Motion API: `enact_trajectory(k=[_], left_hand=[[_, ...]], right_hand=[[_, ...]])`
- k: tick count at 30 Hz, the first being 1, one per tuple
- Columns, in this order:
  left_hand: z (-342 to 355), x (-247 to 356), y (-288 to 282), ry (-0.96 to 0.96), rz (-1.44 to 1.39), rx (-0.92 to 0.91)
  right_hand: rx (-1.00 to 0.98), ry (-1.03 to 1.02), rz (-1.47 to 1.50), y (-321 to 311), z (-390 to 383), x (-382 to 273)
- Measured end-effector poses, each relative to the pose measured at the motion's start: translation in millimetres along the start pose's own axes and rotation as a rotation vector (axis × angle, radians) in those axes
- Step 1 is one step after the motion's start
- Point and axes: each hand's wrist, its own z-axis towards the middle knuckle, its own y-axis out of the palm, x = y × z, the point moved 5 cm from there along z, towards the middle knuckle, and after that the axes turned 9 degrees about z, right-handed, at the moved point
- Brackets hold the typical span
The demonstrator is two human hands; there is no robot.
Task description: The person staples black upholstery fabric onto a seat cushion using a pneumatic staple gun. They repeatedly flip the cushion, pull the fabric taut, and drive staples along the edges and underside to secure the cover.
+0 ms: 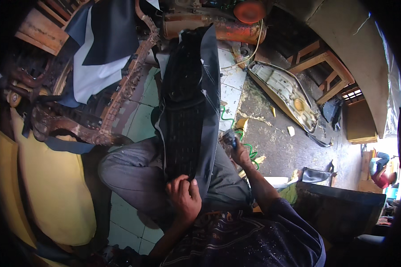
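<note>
A long seat base [182, 111] with black ribbed plastic facing up lies lengthwise across my legs, loose black vinyl with pale stitching along its sides. My left hand [184, 199] grips the near end, fingers curled over the vinyl at its edge. To the right of the seat, my right hand [239, 152] is closed on a dark pneumatic tool [231, 138], held apart from the seat. A coiled green air hose [249, 153] trails around and behind that hand.
Carved wooden frame [102, 133] with black and white sheets [107, 40] is left, beside yellow foam [53, 182]. An orange rusty tank [236, 31] is at the top; another seat pan [289, 98] and wooden frame [325, 66] are right. Another person [381, 175] is at far right.
</note>
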Motion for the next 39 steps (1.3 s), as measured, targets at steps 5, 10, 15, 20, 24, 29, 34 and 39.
enact_trajectory(k=[5,10,15,20,24,29,34,39], left_hand=[[14.4,12.9,-20.3,-0.141,-0.075,-0.077],[-0.7,19.9,-16.3,-0.049,-0.103,-0.242],[8.7,21.3,-27.3,-0.064,-0.163,-0.470],[70.6,16.9,-60.1,-0.153,-0.409,-1.121],[93.2,23.2,-76.8,-0.259,-0.865,-1.045],[102.4,27.0,-71.3,-0.352,-0.549,-0.806],[147.9,-7.1,43.3,-0.556,-0.529,-0.634],[140.4,-31.4,89.6,-0.634,-0.596,-0.515]], right_hand=[[-0.222,0.054,-0.237,77.8,-7.1,5.3],[-0.429,0.246,0.192,39.1,6.0,-40.5],[-0.142,-0.058,1.003,-29.2,10.5,-182.0],[-0.102,-0.049,0.806,-55.7,8.6,-269.7],[-0.143,-0.015,0.750,-74.6,14.8,-281.2],[-0.188,-0.074,0.622,-71.8,14.3,-286.4],[-0.265,-0.119,0.523,-52.1,4.6,-296.7],[-0.312,-0.103,0.729,-47.5,5.3,-282.5]])
